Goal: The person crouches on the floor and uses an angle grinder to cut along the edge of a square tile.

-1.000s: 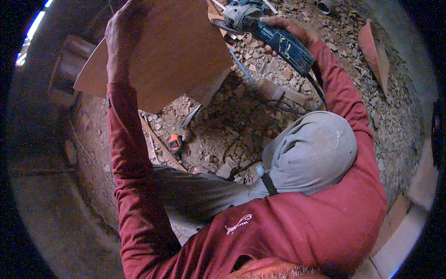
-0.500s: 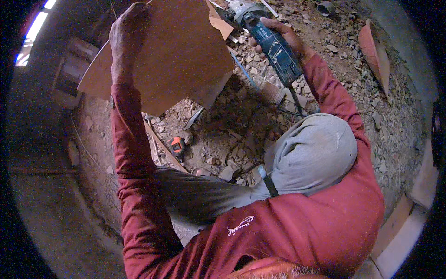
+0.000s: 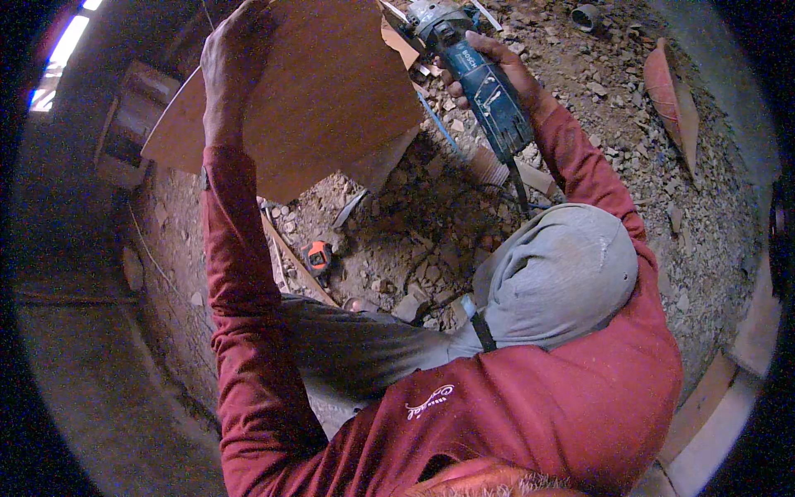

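Observation:
My left hand (image 3: 234, 62) grips the upper edge of a large, thin brown tile (image 3: 335, 99), its fingertips partly hidden at the picture's top. The tile is tilted up in front of me, with a cut, angular outline. In my right hand (image 3: 515, 73) is a blue angle grinder (image 3: 489, 95), fingers and thumb wrapped round its body. The grinder's grey head points away from me, near the tile's right edge, and its disc is partly hidden. A dark power cord (image 3: 520, 186) runs from its rear toward my knee.
Rubble and broken chips (image 3: 580, 108) cover the ground. An orange and black tape measure (image 3: 317, 255) lies beside a wooden strip (image 3: 290, 261). A reddish curved shard (image 3: 672, 103) is at the right, a short pipe piece (image 3: 585, 16) at the far right, and a pale box-like object (image 3: 137, 116) at the left.
The tile and my left hand have shifted slightly upward and to the right. The grinder's rear end has swung a little, its head staying near the tile's right edge. Both grips are unchanged.

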Motion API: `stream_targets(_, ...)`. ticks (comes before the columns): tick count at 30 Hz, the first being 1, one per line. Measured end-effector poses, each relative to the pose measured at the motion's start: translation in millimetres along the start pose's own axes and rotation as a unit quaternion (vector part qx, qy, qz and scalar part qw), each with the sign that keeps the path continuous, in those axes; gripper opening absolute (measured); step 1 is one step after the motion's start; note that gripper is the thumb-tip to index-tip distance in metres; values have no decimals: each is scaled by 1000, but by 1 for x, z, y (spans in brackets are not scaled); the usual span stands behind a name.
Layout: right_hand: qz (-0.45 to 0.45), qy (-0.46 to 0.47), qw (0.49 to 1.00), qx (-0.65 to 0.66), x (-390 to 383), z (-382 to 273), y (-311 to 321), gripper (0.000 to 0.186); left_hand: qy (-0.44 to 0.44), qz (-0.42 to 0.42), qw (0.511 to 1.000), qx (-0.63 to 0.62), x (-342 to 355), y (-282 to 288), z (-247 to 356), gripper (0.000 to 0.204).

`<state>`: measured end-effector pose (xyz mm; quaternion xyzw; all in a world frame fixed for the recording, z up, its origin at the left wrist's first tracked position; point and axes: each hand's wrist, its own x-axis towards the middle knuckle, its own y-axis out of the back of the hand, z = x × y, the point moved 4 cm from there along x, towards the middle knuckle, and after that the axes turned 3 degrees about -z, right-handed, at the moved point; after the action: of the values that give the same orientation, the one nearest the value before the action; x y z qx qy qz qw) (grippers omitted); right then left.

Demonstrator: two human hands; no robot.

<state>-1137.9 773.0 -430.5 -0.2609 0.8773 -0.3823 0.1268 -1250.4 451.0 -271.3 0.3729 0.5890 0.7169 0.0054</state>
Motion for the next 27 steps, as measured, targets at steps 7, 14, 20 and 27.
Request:
stream_targets(7,-12,-63,997,36,-2,5,5,59,35,-28,998,39,4,0,7,27)
stream_targets(14,18,-48,999,0,-1,5,18,56,43,6,999,17,3,-3,0,28)
stream_targets(20,19,-39,999,9,-1,4,15,56,30,14,999,8,0,-1,-1,27)
stream_targets(27,17,-72,997,-9,-7,5,20,55,32,4,999,-11,3,-4,-7,27)
